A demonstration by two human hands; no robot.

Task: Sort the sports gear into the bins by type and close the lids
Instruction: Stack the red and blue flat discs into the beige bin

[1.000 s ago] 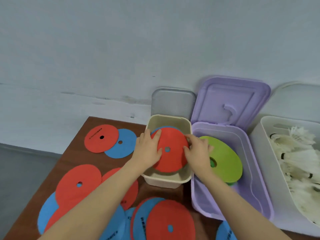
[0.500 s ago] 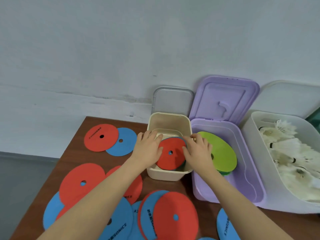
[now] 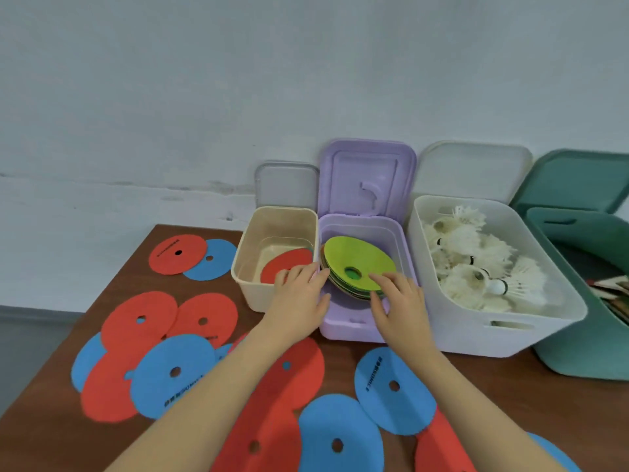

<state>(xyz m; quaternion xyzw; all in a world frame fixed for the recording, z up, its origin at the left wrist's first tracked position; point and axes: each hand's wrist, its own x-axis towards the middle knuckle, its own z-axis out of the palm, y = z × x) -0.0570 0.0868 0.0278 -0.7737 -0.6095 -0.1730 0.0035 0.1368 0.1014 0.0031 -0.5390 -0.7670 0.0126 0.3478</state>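
A red disc (image 3: pixel 285 264) lies tilted inside the beige bin (image 3: pixel 250 250). My left hand (image 3: pixel 299 294) hangs over the near rim between the beige bin and the purple bin (image 3: pixel 340 327), fingers relaxed and holding nothing. My right hand (image 3: pixel 398 298) is over the purple bin, its fingertips touching the near edge of the green disc (image 3: pixel 354 257) that tops a tilted stack. Several red and blue flat discs (image 3: pixel 170 369) are spread over the brown table (image 3: pixel 493 396).
A white bin (image 3: pixel 476 338) full of shuttlecocks (image 3: pixel 476 264) stands right of the purple bin. A teal bin (image 3: pixel 585 356) is at the far right. All four lids stand open against the wall. The table's left edge drops to a grey floor.
Both hands let go of the red disc, which now lies lower in the beige bin. They pulled back and shifted right toward the purple bin. The view swung right, revealing the teal bin.
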